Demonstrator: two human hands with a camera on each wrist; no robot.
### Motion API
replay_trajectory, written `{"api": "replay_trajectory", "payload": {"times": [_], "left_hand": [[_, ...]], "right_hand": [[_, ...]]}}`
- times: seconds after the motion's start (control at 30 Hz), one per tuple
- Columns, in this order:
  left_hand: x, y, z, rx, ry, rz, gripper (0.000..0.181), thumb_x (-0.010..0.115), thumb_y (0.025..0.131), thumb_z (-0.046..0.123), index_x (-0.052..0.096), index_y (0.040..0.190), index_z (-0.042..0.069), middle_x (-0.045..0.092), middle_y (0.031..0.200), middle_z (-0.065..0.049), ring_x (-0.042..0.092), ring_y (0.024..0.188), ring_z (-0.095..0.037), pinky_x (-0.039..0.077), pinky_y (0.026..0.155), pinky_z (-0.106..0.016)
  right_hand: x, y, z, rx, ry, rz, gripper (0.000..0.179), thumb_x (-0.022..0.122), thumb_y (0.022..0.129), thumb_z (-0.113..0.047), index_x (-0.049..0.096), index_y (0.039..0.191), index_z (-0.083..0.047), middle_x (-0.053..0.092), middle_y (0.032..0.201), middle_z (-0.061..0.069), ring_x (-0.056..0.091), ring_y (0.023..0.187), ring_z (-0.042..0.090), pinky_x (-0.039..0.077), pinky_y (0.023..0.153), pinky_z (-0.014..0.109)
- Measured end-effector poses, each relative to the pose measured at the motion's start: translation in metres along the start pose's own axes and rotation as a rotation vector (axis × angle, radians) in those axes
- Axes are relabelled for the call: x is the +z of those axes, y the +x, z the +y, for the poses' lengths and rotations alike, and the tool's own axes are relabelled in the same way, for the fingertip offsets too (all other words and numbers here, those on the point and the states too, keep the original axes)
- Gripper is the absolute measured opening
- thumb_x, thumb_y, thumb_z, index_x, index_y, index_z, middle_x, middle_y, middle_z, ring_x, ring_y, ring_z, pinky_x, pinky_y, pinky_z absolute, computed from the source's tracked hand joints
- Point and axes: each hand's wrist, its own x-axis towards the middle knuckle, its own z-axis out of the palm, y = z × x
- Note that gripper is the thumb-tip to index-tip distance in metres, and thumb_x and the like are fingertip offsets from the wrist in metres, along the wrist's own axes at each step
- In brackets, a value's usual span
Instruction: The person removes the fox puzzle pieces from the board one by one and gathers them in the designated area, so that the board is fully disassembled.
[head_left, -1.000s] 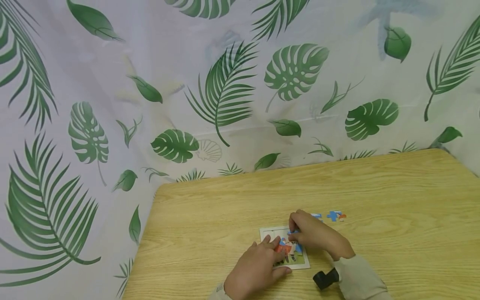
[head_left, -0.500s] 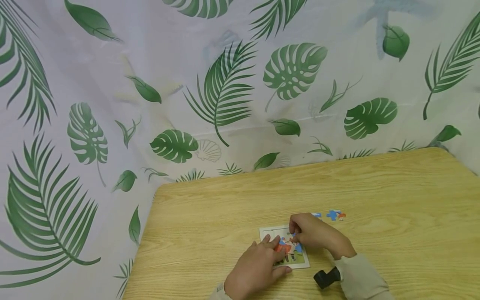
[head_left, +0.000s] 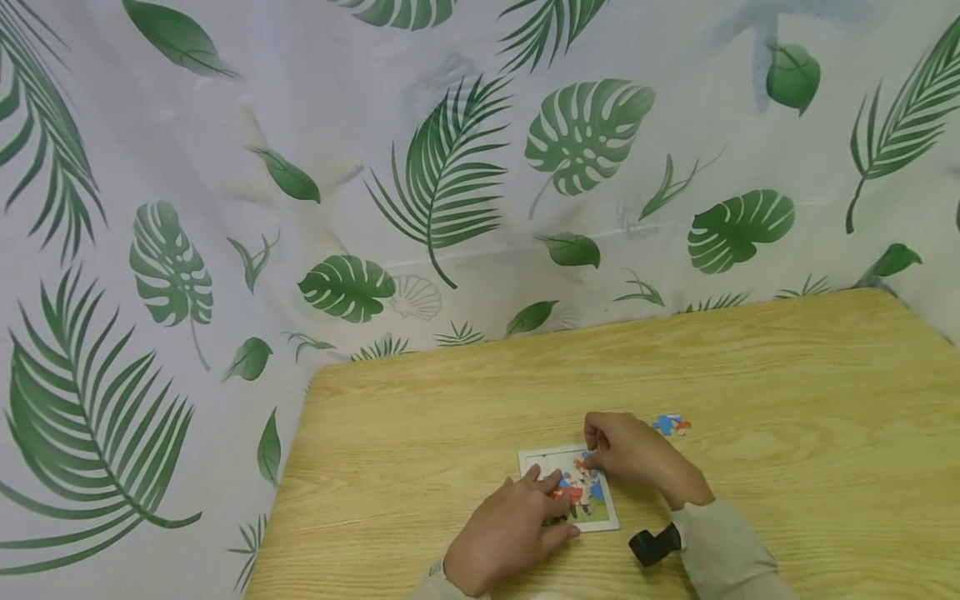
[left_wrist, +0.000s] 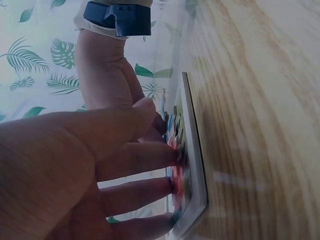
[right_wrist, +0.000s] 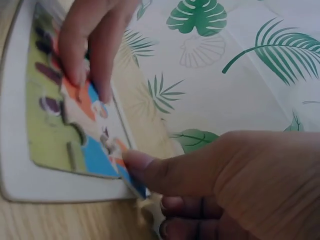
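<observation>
A white-framed jigsaw puzzle board lies on the table, partly filled with red, blue and green picture pieces. My left hand rests over its left side; in the left wrist view the straight fingertips touch the red part of the picture. At the board's far right corner my right hand pinches a small blue-and-orange puzzle piece between thumb and fingers. In the right wrist view that piece stands tilted at the board's edge, overlapping the picture. My left fingers hide part of the puzzle.
Loose blue-and-orange puzzle pieces lie beyond my right hand. A black wrist camera sticks out from the right sleeve. The wooden table meets a leaf-patterned curtain along its back edge.
My right hand has moved slightly away from me toward the board's far corner, lifting the pinched piece off the middle. It now covers a loose piece seen earlier. My left hand stays put.
</observation>
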Motion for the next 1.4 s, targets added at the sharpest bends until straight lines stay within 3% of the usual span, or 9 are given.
{"api": "replay_trajectory", "payload": {"times": [0.37, 0.67, 0.87, 1.0, 1.1, 1.4], "left_hand": [[-0.003, -0.003, 0.000, 0.014, -0.029, 0.014, 0.042, 0.066, 0.100, 0.046, 0.073, 0.133, 0.021, 0.055, 0.150, -0.005, 0.049, 0.140, -0.036, 0.050, 0.102, -0.059], [-0.003, -0.002, 0.001, 0.013, -0.046, -0.007, 0.042, 0.066, 0.100, 0.045, 0.072, 0.134, 0.021, 0.054, 0.150, -0.006, 0.048, 0.141, -0.038, 0.048, 0.103, -0.061], [-0.003, -0.001, 0.002, -0.001, -0.043, -0.016, 0.042, 0.066, 0.100, 0.046, 0.072, 0.134, 0.023, 0.054, 0.151, -0.004, 0.046, 0.142, -0.036, 0.047, 0.105, -0.060], [-0.003, 0.000, 0.003, 0.023, -0.009, -0.012, 0.043, 0.065, 0.100, 0.047, 0.071, 0.136, 0.022, 0.054, 0.151, -0.005, 0.048, 0.141, -0.036, 0.048, 0.104, -0.059], [-0.003, 0.000, 0.004, 0.041, 0.009, -0.002, 0.044, 0.066, 0.100, 0.046, 0.070, 0.137, 0.022, 0.054, 0.150, -0.006, 0.050, 0.139, -0.036, 0.049, 0.103, -0.058], [-0.003, -0.005, 0.008, -0.011, 0.049, 0.010, 0.049, 0.061, 0.103, 0.045, 0.061, 0.147, 0.023, 0.045, 0.160, -0.003, 0.045, 0.144, -0.031, 0.047, 0.106, -0.057]], "right_hand": [[0.004, -0.003, -0.016, 0.037, -0.113, -0.045, 0.028, 0.084, 0.086, -0.008, 0.056, 0.088, -0.010, 0.051, 0.083, 0.001, 0.046, 0.069, 0.017, 0.040, 0.060, 0.032], [-0.001, -0.001, -0.005, -0.115, 0.088, -0.047, 0.023, 0.073, 0.093, 0.001, 0.053, 0.087, -0.009, 0.050, 0.075, -0.003, 0.045, 0.066, 0.012, 0.038, 0.059, 0.026], [-0.012, -0.002, 0.005, -0.171, 0.113, 0.036, 0.017, 0.070, 0.094, 0.003, 0.061, 0.093, -0.012, 0.055, 0.078, -0.004, 0.049, 0.067, 0.011, 0.042, 0.061, 0.027], [-0.023, -0.009, 0.013, -0.142, 0.146, 0.095, 0.007, 0.070, 0.097, -0.003, 0.071, 0.100, -0.009, 0.061, 0.082, -0.002, 0.052, 0.067, 0.013, 0.046, 0.060, 0.028], [-0.033, -0.017, 0.023, -0.095, 0.173, 0.131, 0.011, 0.067, 0.099, -0.002, 0.075, 0.107, -0.003, 0.068, 0.089, 0.001, 0.059, 0.072, 0.015, 0.051, 0.062, 0.028], [-0.066, -0.039, 0.055, 0.029, 0.134, 0.221, 0.011, 0.065, 0.100, -0.001, 0.068, 0.109, 0.003, 0.066, 0.094, 0.007, 0.059, 0.076, 0.019, 0.050, 0.063, 0.027]]}}
